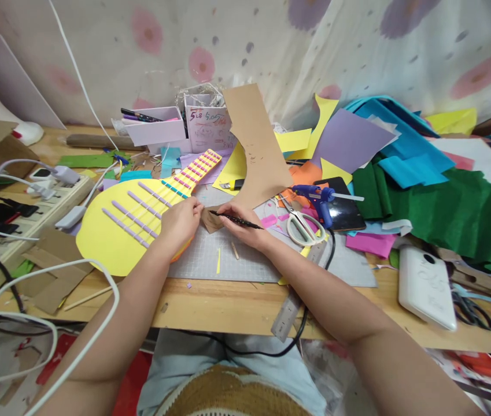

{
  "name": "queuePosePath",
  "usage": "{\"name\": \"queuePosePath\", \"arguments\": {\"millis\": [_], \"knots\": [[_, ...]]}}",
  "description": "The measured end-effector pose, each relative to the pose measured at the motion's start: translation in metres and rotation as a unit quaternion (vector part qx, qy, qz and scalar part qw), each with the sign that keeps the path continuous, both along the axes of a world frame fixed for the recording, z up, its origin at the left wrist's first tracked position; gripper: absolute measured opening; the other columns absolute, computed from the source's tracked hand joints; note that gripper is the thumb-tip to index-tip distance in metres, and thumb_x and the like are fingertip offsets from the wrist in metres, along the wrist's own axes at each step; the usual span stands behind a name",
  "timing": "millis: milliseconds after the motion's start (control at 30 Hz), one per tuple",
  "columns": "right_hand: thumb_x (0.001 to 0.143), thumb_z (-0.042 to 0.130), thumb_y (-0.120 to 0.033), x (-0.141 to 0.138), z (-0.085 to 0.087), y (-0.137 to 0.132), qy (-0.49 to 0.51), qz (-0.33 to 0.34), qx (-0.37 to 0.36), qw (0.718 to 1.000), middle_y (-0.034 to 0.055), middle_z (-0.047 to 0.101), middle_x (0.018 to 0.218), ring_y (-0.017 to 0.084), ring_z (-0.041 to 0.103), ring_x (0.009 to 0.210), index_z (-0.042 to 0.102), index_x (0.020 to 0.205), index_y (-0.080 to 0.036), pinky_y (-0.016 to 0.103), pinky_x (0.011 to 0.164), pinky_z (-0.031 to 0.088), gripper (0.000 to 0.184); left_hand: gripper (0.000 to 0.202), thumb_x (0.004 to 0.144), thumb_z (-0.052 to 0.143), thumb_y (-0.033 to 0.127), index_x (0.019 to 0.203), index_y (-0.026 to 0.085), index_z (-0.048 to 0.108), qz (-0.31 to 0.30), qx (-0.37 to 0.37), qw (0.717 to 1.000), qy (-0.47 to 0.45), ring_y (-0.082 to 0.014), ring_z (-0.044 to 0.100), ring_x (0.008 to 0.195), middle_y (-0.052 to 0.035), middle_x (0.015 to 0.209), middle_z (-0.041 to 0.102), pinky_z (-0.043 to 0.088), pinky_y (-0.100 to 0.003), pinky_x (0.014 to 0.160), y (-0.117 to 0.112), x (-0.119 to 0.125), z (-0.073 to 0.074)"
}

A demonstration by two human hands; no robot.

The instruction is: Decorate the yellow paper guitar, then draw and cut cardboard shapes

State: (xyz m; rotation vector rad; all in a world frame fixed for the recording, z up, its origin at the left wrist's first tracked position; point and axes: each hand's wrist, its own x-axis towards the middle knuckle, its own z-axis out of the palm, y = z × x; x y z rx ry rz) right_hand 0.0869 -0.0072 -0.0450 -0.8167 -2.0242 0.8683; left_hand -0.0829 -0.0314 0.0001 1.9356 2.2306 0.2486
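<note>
My right hand (pixel 242 224) grips a black pen (pixel 245 222), its tip pointing left over a small brown cardboard piece (pixel 213 224). Closed fingers of my left hand (pixel 183 222) meet the left edge of that piece. My left hand also lies over the edge of a yellow paper guitar (pixel 110 242), which has lilac strips across its body and a neck with pink strips. Beneath the cardboard piece is a grey cutting mat (pixel 271 266). A short pencil-like stick (pixel 235 250) rests on the mat, just below the right hand.
Right of my right hand lie white-handled scissors (pixel 303 227), a blue glue gun (pixel 320 202) with its black cord, and a metal ruler (pixel 288 315). A large cardboard sheet (pixel 265 156) stands behind. Green crepe paper (pixel 457 202) and a white device (pixel 426 289) are farther right; a power strip (pixel 32 231) is left.
</note>
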Motion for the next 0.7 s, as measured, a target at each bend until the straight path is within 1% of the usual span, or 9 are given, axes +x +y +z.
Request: {"name": "queuePosePath", "arguments": {"millis": [100,233,433,567,700], "knots": [[0.084,0.051,-0.03,-0.0006,0.0017,-0.0017,-0.008,0.0,0.006,1.0,0.0038,0.062,0.085,0.015,0.055,0.08,0.057,0.089,-0.019,0.029,0.075,0.043,0.014,0.027,0.088,0.037,0.035,0.089,0.023,0.061,0.002,0.003,1.0,0.0,-0.0195,0.061,0.08,-0.0043,0.088,0.069,0.035,-0.026,0.061,0.0,-0.0004,-0.0012],[0.084,0.051,-0.03,-0.0009,0.0032,-0.0035,-0.01,0.015,0.012,1.0,0.0036,0.062,0.085,0.014,0.054,0.081,0.058,0.087,-0.019,0.029,0.075,0.043,0.013,0.027,0.088,0.037,0.035,0.087,0.023,0.061,-0.002,0.009,1.0,0.002,-0.0198,0.061,0.079,-0.0043,0.086,0.068,0.033,-0.027,0.059,0.0005,-0.0011,-0.0023],[0.084,0.052,-0.032,-0.0011,0.0006,-0.0008,-0.011,-0.01,0.008,1.0,0.0032,0.062,0.084,0.014,0.054,0.079,0.059,0.09,-0.019,0.028,0.075,0.042,0.016,0.027,0.087,0.037,0.035,0.087,0.023,0.061,0.001,0.006,1.0,0.003,-0.0204,0.061,0.08,-0.0037,0.086,0.069,0.032,-0.027,0.057,0.0,-0.0002,-0.0016],[0.085,0.051,-0.032,-0.0005,-0.0015,0.0008,-0.011,-0.013,0.009,1.0,0.0035,0.062,0.086,0.014,0.055,0.081,0.06,0.091,-0.019,0.028,0.076,0.042,0.017,0.027,0.088,0.037,0.036,0.088,0.022,0.061,-0.002,0.008,1.0,0.004,-0.0188,0.061,0.08,-0.0037,0.088,0.069,0.033,-0.026,0.058,-0.0005,-0.0001,-0.0024],[0.084,0.052,-0.031,-0.0003,-0.003,0.0015,-0.01,-0.018,0.015,1.0,0.0033,0.062,0.085,0.014,0.055,0.08,0.059,0.09,-0.019,0.028,0.075,0.043,0.016,0.027,0.088,0.037,0.035,0.088,0.023,0.061,-0.001,0.008,1.0,0.001,-0.0193,0.061,0.08,-0.0038,0.087,0.069,0.034,-0.026,0.06,-0.0005,0.0002,-0.0022]]}}
